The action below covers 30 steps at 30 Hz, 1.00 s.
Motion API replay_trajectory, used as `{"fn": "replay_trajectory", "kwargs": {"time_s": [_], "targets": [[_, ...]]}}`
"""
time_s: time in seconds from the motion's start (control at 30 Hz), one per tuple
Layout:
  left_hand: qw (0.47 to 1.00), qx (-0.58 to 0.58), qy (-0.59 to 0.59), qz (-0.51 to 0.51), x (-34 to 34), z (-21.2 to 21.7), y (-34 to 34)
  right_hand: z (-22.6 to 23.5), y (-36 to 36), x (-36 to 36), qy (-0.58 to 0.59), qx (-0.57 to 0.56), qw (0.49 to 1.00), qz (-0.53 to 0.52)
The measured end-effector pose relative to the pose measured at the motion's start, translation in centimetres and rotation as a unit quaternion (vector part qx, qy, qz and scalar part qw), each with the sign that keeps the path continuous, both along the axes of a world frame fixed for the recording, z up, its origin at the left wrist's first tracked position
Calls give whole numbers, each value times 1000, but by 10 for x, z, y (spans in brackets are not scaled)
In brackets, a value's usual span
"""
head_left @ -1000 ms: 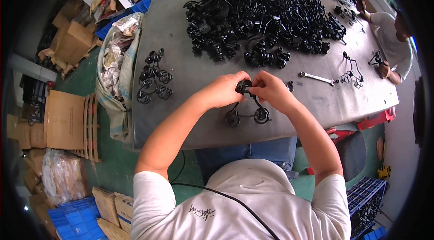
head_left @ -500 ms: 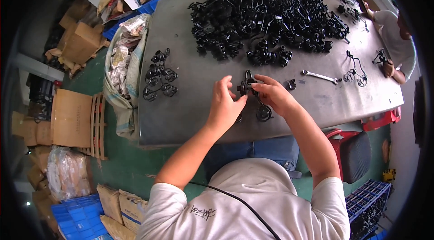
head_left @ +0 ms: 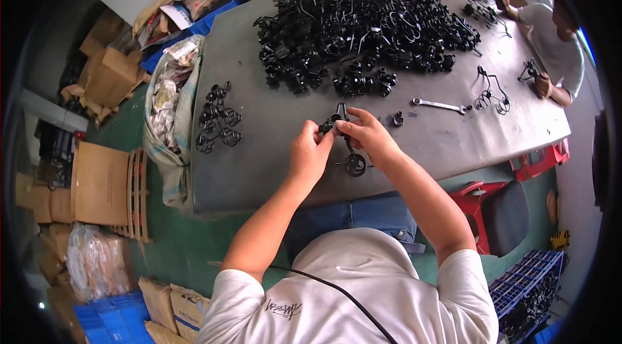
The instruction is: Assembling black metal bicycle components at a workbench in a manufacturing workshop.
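Near the table's front edge, both my hands are closed on a black clamp-like part with coiled wire (head_left: 355, 165). My left hand (head_left: 310, 153) pinches its left side between thumb and fingers. From the right, my right hand (head_left: 374, 138) presses its thumb on the clamp, and a loop of the part sticks up between the hands. The wire coil hangs below my fingers, over the table. Just right of my right hand lies a small black ring-shaped piece (head_left: 398, 119). My fingers partly hide the clamp.
A large heap of black wire parts (head_left: 363, 26) covers the back of the table (head_left: 272, 169). A wrench (head_left: 440, 105) lies to the right, similar parts (head_left: 219, 120) to the left. Across the right end, another person (head_left: 557, 46) handles parts. A red chair (head_left: 486, 214) stands nearby.
My left fingers, spread apart beside the part before, have closed onto it. My right hand keeps its hold. The whole view has shifted slightly.
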State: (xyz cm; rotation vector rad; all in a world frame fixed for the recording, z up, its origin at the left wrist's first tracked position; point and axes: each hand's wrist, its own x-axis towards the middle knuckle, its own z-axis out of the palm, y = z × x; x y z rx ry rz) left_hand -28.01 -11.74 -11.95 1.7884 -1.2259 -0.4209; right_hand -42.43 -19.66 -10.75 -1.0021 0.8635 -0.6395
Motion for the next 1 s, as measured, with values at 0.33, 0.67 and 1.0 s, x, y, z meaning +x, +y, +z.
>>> {"fn": "replay_trajectory", "kwargs": {"time_s": [0.33,0.67,1.0], "targets": [[888,-32,453,-76,26,-2,19,-35,-27,-97,496,-597,626,-71],[862,-22,499,-84,26,-8,21,-8,-21,-63,355,-556,726,191],[853,-28,514,-88,24,-12,18,-33,14,-58,389,-610,690,15]]}}
